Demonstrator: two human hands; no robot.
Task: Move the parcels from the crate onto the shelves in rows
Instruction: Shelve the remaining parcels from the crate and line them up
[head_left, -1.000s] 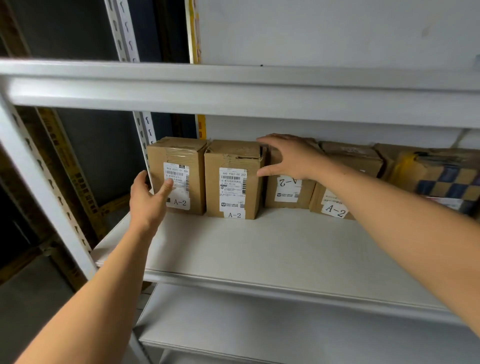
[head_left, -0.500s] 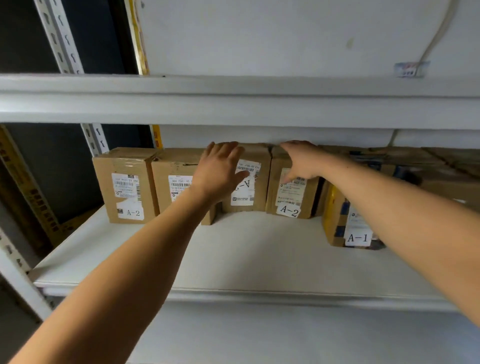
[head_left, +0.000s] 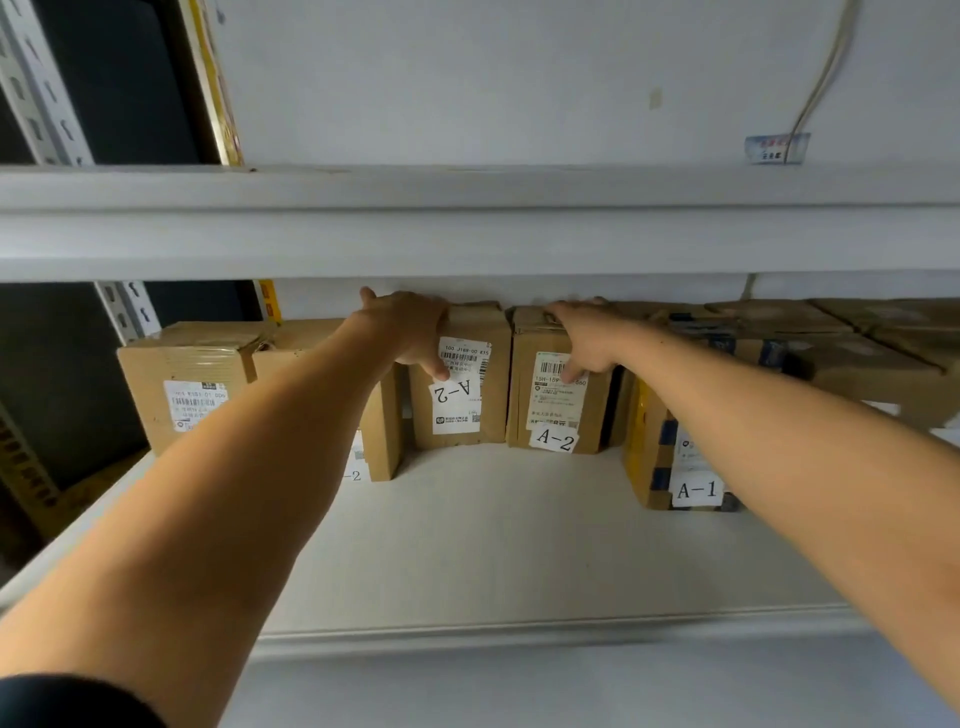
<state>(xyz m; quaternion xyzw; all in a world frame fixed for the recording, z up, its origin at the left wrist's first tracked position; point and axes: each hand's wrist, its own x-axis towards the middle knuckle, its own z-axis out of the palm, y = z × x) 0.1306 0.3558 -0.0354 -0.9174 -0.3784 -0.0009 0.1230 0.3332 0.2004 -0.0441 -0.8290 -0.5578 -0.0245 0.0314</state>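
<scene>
While both our arms reach deep onto the white shelf (head_left: 493, 545), our left hand (head_left: 410, 332) is clamped over the top of a cardboard parcel (head_left: 467, 415) with an upside-down A-2 label, thumb on its front. Our right hand (head_left: 582, 338) grips the top of the next parcel (head_left: 545, 415) to the right, thumb on its barcode sticker. These two stand touching at the far back. Left of them stand two more boxes (head_left: 176, 384); to the right, nearer us, sits an A-1 parcel (head_left: 649, 457).
</scene>
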